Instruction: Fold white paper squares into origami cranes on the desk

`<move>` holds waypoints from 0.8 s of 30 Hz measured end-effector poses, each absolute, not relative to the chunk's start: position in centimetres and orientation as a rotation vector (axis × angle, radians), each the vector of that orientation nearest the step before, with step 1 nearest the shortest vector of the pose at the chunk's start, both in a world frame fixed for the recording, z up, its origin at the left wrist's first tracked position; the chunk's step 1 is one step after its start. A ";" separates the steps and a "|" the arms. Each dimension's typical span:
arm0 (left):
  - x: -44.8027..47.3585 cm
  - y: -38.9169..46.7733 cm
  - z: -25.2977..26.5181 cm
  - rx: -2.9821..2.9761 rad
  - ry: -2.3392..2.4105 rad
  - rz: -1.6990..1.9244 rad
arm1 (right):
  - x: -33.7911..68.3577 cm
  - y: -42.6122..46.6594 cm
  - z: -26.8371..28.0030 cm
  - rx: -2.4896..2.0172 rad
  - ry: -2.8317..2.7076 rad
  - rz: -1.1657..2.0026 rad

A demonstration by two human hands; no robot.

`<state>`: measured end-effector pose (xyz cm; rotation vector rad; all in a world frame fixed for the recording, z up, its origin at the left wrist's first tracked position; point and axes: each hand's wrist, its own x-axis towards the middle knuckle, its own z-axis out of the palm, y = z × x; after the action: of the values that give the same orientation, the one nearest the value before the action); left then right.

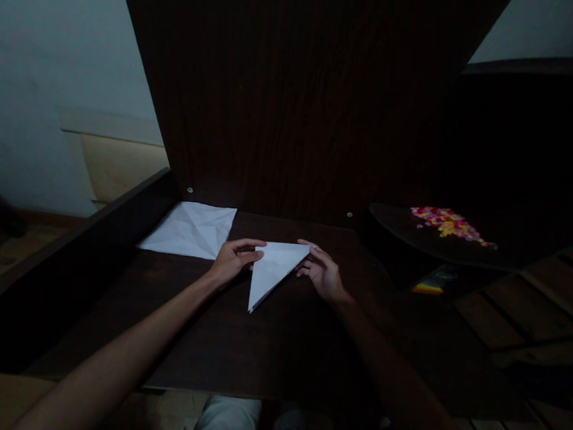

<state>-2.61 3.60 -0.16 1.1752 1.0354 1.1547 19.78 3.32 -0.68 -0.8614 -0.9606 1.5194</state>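
A sheet of white paper (274, 267), folded into a triangle, is held over the dark wooden desk (234, 357). One point of the triangle faces down toward me, and its slanted right edge shows layers. At its upper left corner my left hand (232, 260) pinches it, thumb on top. My right hand (324, 275) has its fingers at the upper right corner, some of them partly behind the paper. Left of my left hand lies a second white sheet (192, 230), opened out flat and marked with creases.
A dark upright panel (296, 109) rises behind the desk, and a raised side board (77, 257) borders it on the left. On a rounded shelf (396, 224) at the right sits a pile of small colourful pieces (449, 222). Below that shelf is a bright multicoloured item (429, 289).
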 end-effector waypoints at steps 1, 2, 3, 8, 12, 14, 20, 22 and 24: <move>-2.6 3.6 -0.2 1.190 1.046 1.162 | 19.6 3.3 -0.7 -0.883 -0.974 1.526; -2.5 3.5 -0.2 1.204 1.052 1.162 | 19.3 3.3 -0.8 -0.907 -0.993 1.527; -2.5 3.4 -0.2 1.213 1.051 1.156 | 19.0 3.3 -0.9 -0.931 -1.013 1.521; -2.5 3.0 0.0 1.244 0.956 1.029 | 18.4 3.2 -1.5 -0.976 -1.023 1.491; -2.6 2.8 0.0 1.329 0.940 0.945 | 18.6 3.3 -1.5 -0.953 -0.939 1.486; -2.5 2.8 0.0 1.343 0.931 0.930 | 18.6 3.4 -1.5 -0.932 -0.912 1.480; -2.5 2.6 0.3 1.317 0.968 1.009 | 18.4 3.0 -1.0 -0.955 -1.033 1.464; -2.4 2.6 0.4 1.298 1.001 1.074 | 18.2 2.8 -1.0 -0.959 -1.145 1.487; -2.4 2.7 0.5 1.279 1.010 1.122 | 18.0 2.6 -1.0 -0.945 -1.225 1.518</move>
<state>-2.35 2.68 0.52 1.2787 1.0102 1.1216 18.04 2.57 -1.05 -0.9447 -1.2253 1.5183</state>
